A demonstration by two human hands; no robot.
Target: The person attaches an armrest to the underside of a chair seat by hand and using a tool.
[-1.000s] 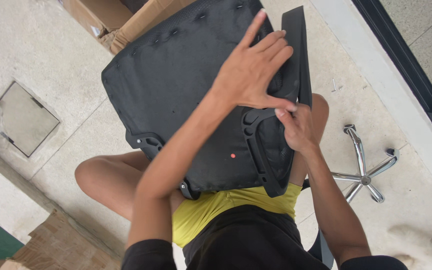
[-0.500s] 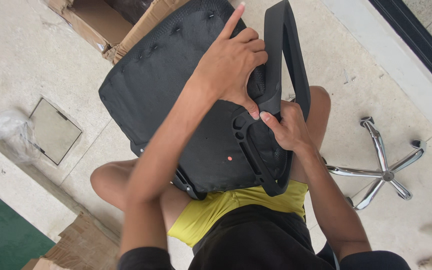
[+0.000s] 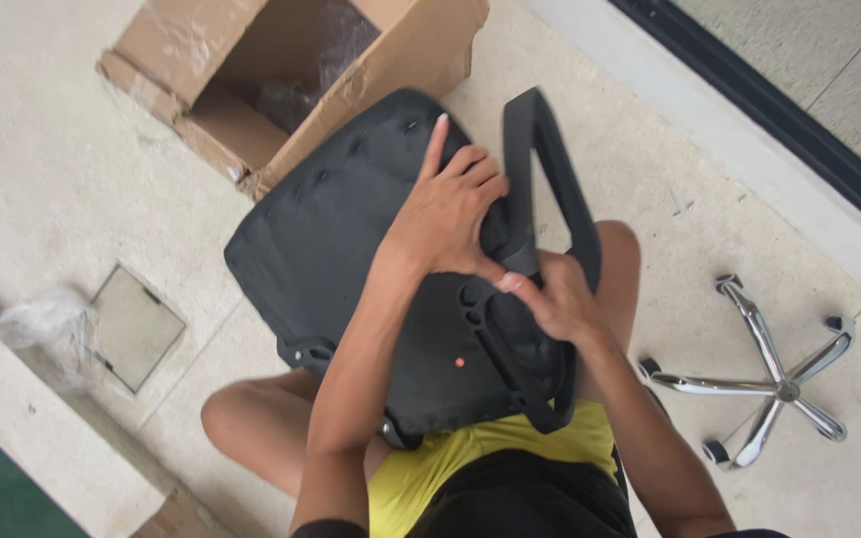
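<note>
A black chair seat [image 3: 321, 229] lies underside up across my lap. A black loop armrest [image 3: 550, 169] stands along its right side, its bracket lying on the seat's underside. My left hand [image 3: 445, 214] rests on the seat with the index finger stretched out, while the other fingers and thumb clasp the armrest's lower part. My right hand [image 3: 555, 299] is just below it, fingertips pinched at the armrest's bracket. Whether something small is between those fingertips is hidden. A small red dot [image 3: 459, 363] shows on the seat's underside.
An open cardboard box [image 3: 281, 80] lies on the floor just beyond the seat. A chrome star base with castors [image 3: 779, 384] lies to my right. A square floor hatch [image 3: 132, 324] and crumpled clear plastic [image 3: 42, 319] are on the left. A dark window frame [image 3: 799, 130] runs along the right.
My view has tilted, bringing the box further into sight. My left hand has curled its fingers closer onto the armrest. My right hand stays at the bracket.
</note>
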